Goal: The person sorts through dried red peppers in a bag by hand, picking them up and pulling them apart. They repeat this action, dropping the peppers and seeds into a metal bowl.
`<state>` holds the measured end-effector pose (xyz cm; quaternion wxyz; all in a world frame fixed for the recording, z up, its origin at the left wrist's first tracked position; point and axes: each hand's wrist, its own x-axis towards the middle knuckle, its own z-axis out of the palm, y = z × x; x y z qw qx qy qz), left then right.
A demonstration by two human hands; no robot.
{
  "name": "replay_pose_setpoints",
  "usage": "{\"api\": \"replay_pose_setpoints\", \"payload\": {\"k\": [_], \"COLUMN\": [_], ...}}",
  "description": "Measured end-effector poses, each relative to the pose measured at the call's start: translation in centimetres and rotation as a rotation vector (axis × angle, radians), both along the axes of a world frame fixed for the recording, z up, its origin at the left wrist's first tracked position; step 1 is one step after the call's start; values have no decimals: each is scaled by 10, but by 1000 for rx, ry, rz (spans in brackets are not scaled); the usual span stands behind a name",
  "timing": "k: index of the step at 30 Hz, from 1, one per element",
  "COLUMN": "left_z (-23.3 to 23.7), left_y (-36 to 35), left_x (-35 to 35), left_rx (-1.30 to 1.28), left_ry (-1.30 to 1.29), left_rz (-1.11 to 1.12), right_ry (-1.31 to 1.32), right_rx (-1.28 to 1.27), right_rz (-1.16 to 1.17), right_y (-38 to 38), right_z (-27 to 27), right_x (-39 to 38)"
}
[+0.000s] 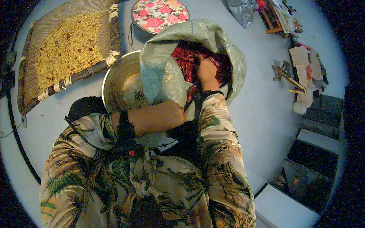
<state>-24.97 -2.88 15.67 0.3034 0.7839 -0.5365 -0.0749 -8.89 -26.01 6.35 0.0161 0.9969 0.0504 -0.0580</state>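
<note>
A pale green woven sack (235, 57) stands with its mouth rolled back, holding glossy dark red dried chillies (183, 60). Inside the mouth, my right hand (207, 71) is down among the chillies with its fingers curled; their tips are partly hidden. My left hand (175, 113) is closed on the sack's near edge, its forearm lying across in front of the pot. To the left of the sack, a wide metal pot (110, 81) has its right side covered by the sack cloth. Some small yellowish bits show on the sack's folded inner face.
At upper left lies a woven tray-like frame (81, 69) spread with yellow and reddish pieces. A round floral-topped stool (159, 15) stands beyond the sack. Cloths on wooden supports (303, 72) and dark steps or shelves (321, 114) line the right side.
</note>
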Motion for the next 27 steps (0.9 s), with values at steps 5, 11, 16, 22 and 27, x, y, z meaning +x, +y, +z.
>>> {"api": "replay_pose_setpoints", "payload": {"k": [5, 11, 16, 22, 27], "left_z": [-4, -5, -4, -4, -16], "left_y": [-2, -2, 1, 1, -6], "left_x": [1, 0, 3, 2, -1], "left_rx": [36, -19, -49, -95, -36], "left_ry": [1, 18, 15, -8, -44], "left_rz": [-25, 7, -25, 0, 13], "right_ry": [16, -31, -139, 200, 191], "right_rx": [-43, -30, 255, 1061, 1042], "right_rz": [37, 22, -89, -290, -369], "right_y": [9, -3, -9, -46, -42], "right_z": [0, -15, 7, 20, 30], "right_x": [0, 2, -3, 8, 6]}}
